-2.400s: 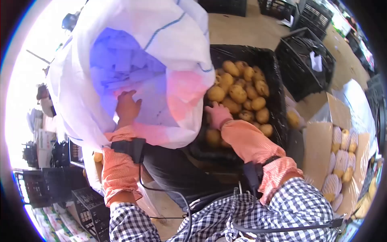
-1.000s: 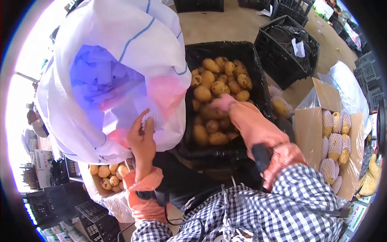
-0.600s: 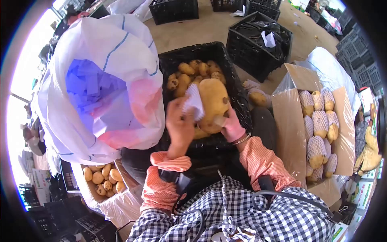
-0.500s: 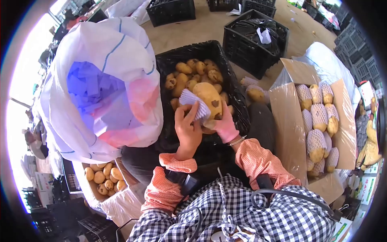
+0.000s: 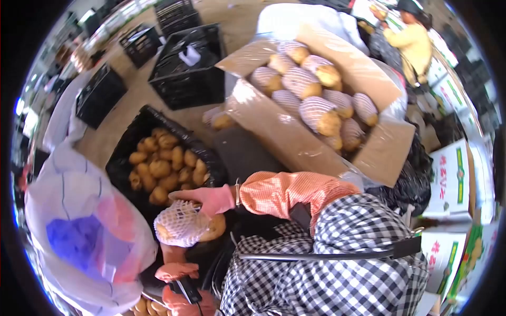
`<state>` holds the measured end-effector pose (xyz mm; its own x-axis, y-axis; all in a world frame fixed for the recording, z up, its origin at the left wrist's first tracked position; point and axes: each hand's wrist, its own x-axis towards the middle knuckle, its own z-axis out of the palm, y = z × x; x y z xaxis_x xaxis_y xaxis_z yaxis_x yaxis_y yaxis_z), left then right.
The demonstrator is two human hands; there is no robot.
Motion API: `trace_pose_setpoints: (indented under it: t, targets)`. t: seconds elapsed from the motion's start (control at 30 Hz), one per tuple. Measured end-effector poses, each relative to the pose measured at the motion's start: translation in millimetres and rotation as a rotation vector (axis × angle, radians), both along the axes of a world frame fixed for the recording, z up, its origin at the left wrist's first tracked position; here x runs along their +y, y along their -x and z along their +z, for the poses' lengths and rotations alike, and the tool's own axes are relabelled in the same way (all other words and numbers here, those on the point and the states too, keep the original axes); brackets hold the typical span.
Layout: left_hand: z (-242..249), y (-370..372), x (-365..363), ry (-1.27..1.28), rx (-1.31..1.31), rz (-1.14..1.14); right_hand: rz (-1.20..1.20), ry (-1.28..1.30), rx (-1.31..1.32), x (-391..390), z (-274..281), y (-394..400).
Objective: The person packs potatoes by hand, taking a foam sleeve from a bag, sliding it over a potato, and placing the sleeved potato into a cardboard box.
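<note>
A large yellow mango [image 5: 213,227] is partly covered by a white foam net sleeve [image 5: 180,226]. My right hand [image 5: 204,198], in a pink glove, grips it from above. My left hand [image 5: 172,254] reaches up from below; its fingers are hidden behind the netted end, and only the wrist and orange sleeve show. Both hands hold the mango just in front of a black lined crate [image 5: 129,138] filled with several bare mangoes [image 5: 163,168].
An open cardboard box [image 5: 274,134] with several netted mangoes stands to the right. A big white sack [image 5: 79,247] of foam nets is at lower left. Empty black crates [image 5: 184,73] stand on the floor beyond. A person in yellow [image 5: 414,42] works at the far right.
The foam net now covers much more of the mango. Both hands have brought it down toward my body, and my head has turned right toward the cardboard box.
</note>
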<state>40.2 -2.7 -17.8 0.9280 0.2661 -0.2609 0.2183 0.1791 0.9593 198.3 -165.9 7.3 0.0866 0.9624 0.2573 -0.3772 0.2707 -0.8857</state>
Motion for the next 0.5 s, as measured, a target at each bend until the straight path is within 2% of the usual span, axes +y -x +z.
trace_pose_setpoints:
  t: [0.03,0.07,0.1,0.13,0.17,0.2,0.23,0.27,0.3,0.33,0.37,0.4,0.43,0.47,0.5]
  targets:
    - [-21,-4,-12,-0.047,-0.121,-0.070,-0.060,-0.064,0.219,-3,-6,3]
    - [-3,-11,-38,0.850,-0.035,0.126,-0.081,-0.062,0.212,-11,-2,3]
    - [-11,-14,-43,0.857,-0.035,0.109,-0.110,-0.049,0.362,-18,3,6]
    - [-24,-17,-47,0.707,0.029,0.238,-0.137,-0.038,0.517,-27,9,7]
    - [-13,-26,-60,0.550,0.092,0.362,-0.153,-0.024,0.544,-44,16,0]
    - [19,-21,-41,-0.079,0.248,0.154,-0.321,-0.030,0.388,-63,22,-14]
    - [44,-23,-39,-0.346,0.160,0.406,-0.485,-0.031,0.227,-86,30,-32]
    - [32,-9,16,-0.451,0.133,0.464,-0.696,-0.053,0.168,-114,46,-50]
    - [8,16,84,-1.135,-0.067,0.594,-0.752,0.205,-0.024,-152,50,-86]
    - [18,56,153,-1.149,0.008,0.507,-0.959,0.195,-0.212,-184,77,-106]
    - [47,80,170,-1.543,0.242,0.530,-0.996,0.080,-0.041,-213,123,-109]
    - [44,118,219,-1.757,0.577,0.398,-1.460,0.098,-0.574,-245,118,-142]
    - [61,130,212,-1.864,0.899,0.355,-1.638,0.051,-0.663,-271,119,-161]
    - [75,138,203,-1.950,1.232,0.301,-1.867,0.296,-1.046,-295,138,-160]
    - [75,146,212,-1.948,1.229,0.293,-2.046,0.566,-1.446,-316,156,-159]
